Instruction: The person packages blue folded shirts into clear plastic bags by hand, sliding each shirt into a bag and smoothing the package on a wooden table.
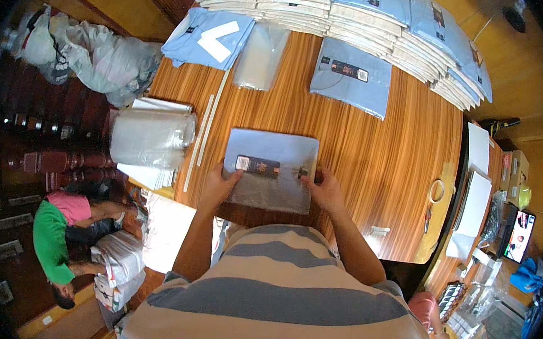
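The wood-grained counter (408,155) spreads across the middle of the view, and along its far edge runs a long row of stacked blue garments (361,29), many layers high, with pale edges showing. At the left edge sits a pile of clear plastic sleeves (148,138), with white sheets beneath it. The bagged blue garment (269,192), folded to a rectangle in clear plastic, is at the near edge of the counter, in front of the person's striped top (286,293). Farther off, toward the stacks, lie another packed garment (365,90), a folded blue garment (189,36) with white strips across it, and, between these two, some flat clear bags (260,59). The left hand (222,183) and the right hand (325,188) grasp the bagged blue garment by its opposite sides, each grip with the thumb on top and the other fingers mostly hidden. A dark label (262,167) lies across its front, near the left thumb. Toward the counter's right edge rests a tape roll (436,191).
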Demonstrator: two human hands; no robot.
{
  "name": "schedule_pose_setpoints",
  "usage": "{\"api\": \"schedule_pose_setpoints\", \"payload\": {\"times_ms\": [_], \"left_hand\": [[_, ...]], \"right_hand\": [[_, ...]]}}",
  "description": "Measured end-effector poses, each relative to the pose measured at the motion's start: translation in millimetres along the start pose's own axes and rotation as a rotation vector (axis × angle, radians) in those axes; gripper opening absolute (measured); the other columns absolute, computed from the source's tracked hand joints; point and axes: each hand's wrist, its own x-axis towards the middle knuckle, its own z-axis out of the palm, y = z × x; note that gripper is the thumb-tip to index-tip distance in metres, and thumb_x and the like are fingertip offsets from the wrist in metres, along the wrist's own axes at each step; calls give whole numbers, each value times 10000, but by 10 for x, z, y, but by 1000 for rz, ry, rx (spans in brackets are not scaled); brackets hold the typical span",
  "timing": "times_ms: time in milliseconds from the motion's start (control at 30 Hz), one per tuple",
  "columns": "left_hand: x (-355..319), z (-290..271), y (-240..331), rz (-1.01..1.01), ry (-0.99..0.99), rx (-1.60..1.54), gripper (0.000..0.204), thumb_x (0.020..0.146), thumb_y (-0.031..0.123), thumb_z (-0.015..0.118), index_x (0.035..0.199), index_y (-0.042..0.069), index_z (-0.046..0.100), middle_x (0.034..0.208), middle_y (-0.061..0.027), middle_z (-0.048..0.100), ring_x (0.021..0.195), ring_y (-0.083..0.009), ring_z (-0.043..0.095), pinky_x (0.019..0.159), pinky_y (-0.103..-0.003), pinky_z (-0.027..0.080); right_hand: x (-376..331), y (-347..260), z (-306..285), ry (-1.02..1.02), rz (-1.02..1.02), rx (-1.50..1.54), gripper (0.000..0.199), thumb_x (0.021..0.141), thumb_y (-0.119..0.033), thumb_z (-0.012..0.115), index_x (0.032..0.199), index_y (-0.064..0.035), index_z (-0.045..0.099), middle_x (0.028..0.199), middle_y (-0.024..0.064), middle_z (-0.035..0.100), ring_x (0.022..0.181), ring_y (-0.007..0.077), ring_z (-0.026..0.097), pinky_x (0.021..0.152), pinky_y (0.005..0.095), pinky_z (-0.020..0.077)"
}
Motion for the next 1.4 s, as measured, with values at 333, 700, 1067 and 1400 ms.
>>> {"api": "schedule_pose_setpoints", "payload": {"times_ms": [333,700,1067,1400], "left_hand": [[1508,547,2269,312,-121,-16,548,1058,408,606,1358,-38,501,986,-244,703,548,-294,683,527,-411,564],[2425,1655,1966,442,236,390,809,986,619,570,1525,26,457,1410,-315,559,1166,-465,660,948,-541,562],[2049,636,1063,218,216,-1250,302,1141,257,455,1216,13,618,975,-67,706,769,-119,654,689,-263,526],[2474,111,677,72,-73,-1348,438,1127,403,462,1330,36,588,1122,-101,715,906,-212,721,834,-357,578]], "right_hand": [[1426,-420,-1656,637,-264,160,390,978,-182,748,1251,81,658,935,181,728,712,215,678,617,353,532],[2201,-57,-2043,735,-253,-455,385,957,-343,737,969,36,671,890,252,669,841,389,665,767,450,539],[3208,-2161,768,-211,8,1072,261,1010,-135,657,1185,55,620,1047,124,713,968,264,721,879,355,607],[3926,-2441,1092,-86,-30,463,414,938,-226,745,1227,44,625,1075,131,645,846,240,639,680,352,538]]}}
